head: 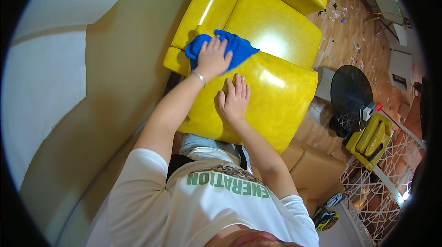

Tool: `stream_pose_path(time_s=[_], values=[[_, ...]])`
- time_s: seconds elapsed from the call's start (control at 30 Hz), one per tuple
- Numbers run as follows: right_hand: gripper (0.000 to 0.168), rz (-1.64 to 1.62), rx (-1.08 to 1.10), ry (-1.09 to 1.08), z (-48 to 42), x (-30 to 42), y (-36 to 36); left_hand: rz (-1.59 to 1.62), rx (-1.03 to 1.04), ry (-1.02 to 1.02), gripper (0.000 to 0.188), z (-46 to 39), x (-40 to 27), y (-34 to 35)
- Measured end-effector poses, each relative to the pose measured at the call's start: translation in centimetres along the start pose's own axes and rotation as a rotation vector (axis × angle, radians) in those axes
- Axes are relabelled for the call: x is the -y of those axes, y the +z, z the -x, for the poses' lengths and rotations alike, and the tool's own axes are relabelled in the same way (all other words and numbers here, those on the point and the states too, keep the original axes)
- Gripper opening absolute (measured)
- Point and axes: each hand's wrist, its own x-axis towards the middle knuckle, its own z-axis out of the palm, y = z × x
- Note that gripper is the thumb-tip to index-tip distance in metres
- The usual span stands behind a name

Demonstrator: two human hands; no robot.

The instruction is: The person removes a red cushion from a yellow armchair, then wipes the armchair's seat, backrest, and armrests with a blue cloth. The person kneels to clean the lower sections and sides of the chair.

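Note:
A glossy yellow upholstered armchair (272, 22) stands in front of me. Across its near side lies a broad, smooth yellow panel (269, 109), probably the backrest. My left hand (213, 55), with a silver bracelet at the wrist, presses down on a crumpled blue cloth (241, 48) and holds it against the panel's upper left part. Its fingers lie over the cloth, the thumb to the right. Below and to the right, my right hand (236, 98) rests flat on the bare yellow surface, fingers pointing away from me and holding nothing. Part of the cloth is hidden under my left hand.
A beige wall (114, 74) runs close along the left. At right are a dark oval table (352, 91), a yellow box (367, 159) with yellow rolls inside, and a white lattice screen (397, 154). Scraps litter the wooden floor (342, 40). Tan seating (317, 169) stands at lower right.

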Motion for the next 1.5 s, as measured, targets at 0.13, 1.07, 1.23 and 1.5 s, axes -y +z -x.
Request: stream_pose_path(time_s=[0.13, 1.07, 1.23, 1.5], values=[[0.053, 0.02, 0.005, 0.01, -0.2, -0.1, 0.5, -0.043, 0.257, -0.289, 0.065, -4.6, 4.3, 0.7], [0.054, 0.129, -0.08, -0.057, 1.1, -1.2, 3.0, 0.454, 0.143, -0.607, 0.067, -2.0, 6.7, 2.4], [0.055, 0.121, -0.143, -0.069, 1.4, -2.0, 3.3, 0.456, -0.045, -0.373, 0.065, 7.0, 3.7, 1.4], [0.054, 0.136, -0.144, -0.067, 2.2, -2.2, 3.5, 0.33, 0.052, -0.422, 0.074, 25.7, -1.4, 3.4]])
